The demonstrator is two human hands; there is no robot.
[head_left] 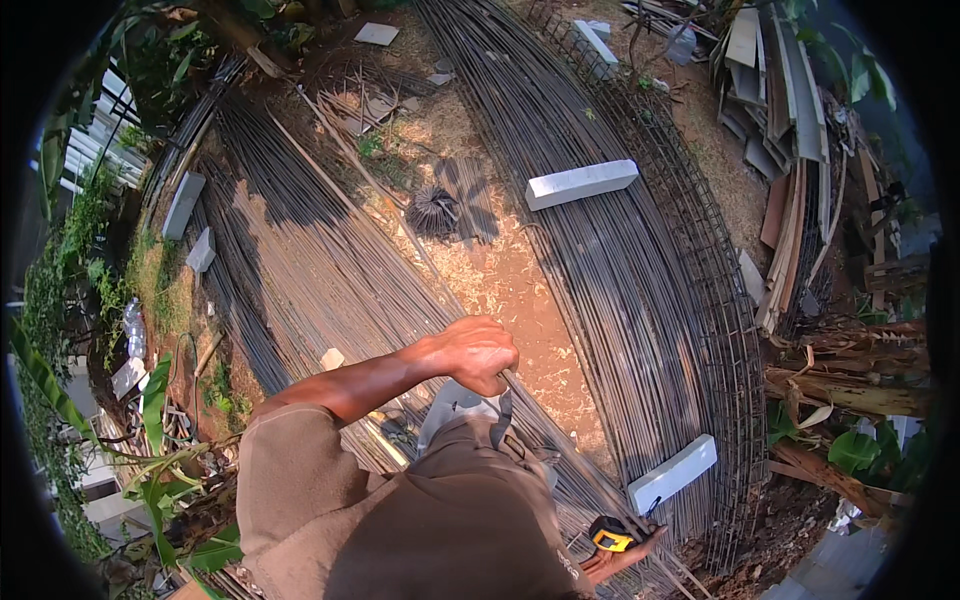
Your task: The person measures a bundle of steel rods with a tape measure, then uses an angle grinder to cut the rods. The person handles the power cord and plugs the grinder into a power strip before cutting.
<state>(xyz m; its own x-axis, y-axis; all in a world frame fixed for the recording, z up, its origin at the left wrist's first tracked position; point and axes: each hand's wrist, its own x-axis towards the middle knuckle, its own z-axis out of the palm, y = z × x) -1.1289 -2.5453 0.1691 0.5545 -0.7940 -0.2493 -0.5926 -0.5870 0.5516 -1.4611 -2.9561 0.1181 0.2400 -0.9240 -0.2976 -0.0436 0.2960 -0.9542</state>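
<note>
A worker bends over steel bars laid on open ground, a yellow-and-black tape measure (612,534) at the right hand (606,568), just left of the near white block (673,474) and slightly closer to the worker's body. The right hand lies beneath the tape, fingers reaching toward the block; how firmly they close cannot be told. The left hand (475,352), well apart on the far-left side of the block, is closed in a fist, what it grips partly hidden. A dark strap (502,415) hangs just beneath it.

The relation that appears to count is the slanting line between the hands: from the fist down toward the block's left end, along the same slope as the left bundle of bars (350,270), whose long axis runs from far left of the block to beside it. The tape sits at the line's near end, so the right hand is much the closer.

The block rests across the right bundle of bars (640,330); straight beyond it, a second white block (582,185) spans the same steel. A coil of rods (433,212) lies far to its left.
</note>
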